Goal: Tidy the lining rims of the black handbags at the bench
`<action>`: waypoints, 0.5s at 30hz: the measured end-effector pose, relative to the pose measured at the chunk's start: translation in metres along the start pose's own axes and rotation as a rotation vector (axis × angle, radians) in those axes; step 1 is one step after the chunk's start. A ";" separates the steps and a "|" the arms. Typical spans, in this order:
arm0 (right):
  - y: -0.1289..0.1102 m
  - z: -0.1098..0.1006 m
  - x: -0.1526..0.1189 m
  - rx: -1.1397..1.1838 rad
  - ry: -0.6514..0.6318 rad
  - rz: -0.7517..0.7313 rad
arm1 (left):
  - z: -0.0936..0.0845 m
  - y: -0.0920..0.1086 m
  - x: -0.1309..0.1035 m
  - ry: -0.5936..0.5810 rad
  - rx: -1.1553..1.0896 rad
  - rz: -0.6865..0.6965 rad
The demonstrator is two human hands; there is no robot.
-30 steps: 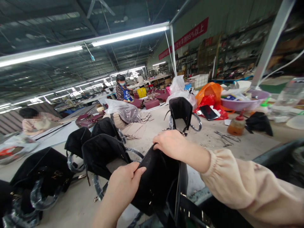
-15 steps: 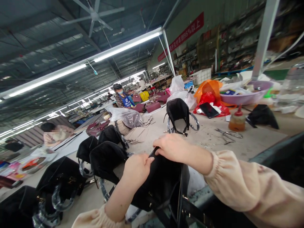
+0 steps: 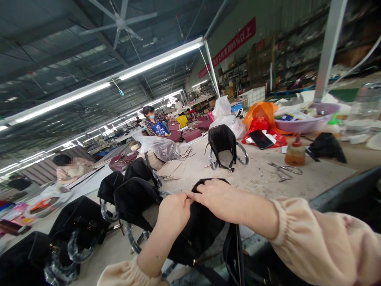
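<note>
A black bag (image 3: 205, 226) with straps and small gold-coloured hardware is held upright at the table's near edge. My left hand (image 3: 175, 210) pinches its top rim, fingers closed. Right beside it, my right hand (image 3: 218, 197) grips the same rim, its fingertips meeting the left ones. The bag's lower part drops below the hands, and its base is hidden. Just beyond stands another black bag (image 3: 224, 141) with plastic-wrapped handles. More black bags (image 3: 137, 196) of the same sort stand to the left of my left hand.
To the right lie scissors (image 3: 285, 171), a bottle of amber liquid (image 3: 295, 153), a phone (image 3: 261, 140) and a purple basin (image 3: 309, 121). Cut pieces (image 3: 171, 170) and a clear plastic bag (image 3: 162, 147) lie farther back. Two co-workers, one in a blue apron (image 3: 159, 128), are at tables beyond.
My right hand has shifted slightly right and lower along the rim, its fingers now lying over it. More of the bag's top edge shows behind that hand. The left hand stays pinched.
</note>
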State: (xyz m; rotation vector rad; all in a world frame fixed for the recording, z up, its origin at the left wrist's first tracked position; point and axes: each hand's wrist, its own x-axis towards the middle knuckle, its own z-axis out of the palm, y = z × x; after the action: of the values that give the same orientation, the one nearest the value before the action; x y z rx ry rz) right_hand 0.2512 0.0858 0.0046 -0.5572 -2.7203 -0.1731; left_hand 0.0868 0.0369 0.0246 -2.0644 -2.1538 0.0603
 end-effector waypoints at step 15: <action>-0.005 -0.009 0.008 -0.091 -0.095 0.062 | 0.001 0.003 -0.001 0.012 -0.029 -0.014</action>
State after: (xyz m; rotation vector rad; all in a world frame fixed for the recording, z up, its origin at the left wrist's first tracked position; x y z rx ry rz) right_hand 0.2453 0.0820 0.0156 -0.6911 -2.7937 -0.2622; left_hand 0.0893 0.0366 0.0228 -2.0596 -2.1743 0.0153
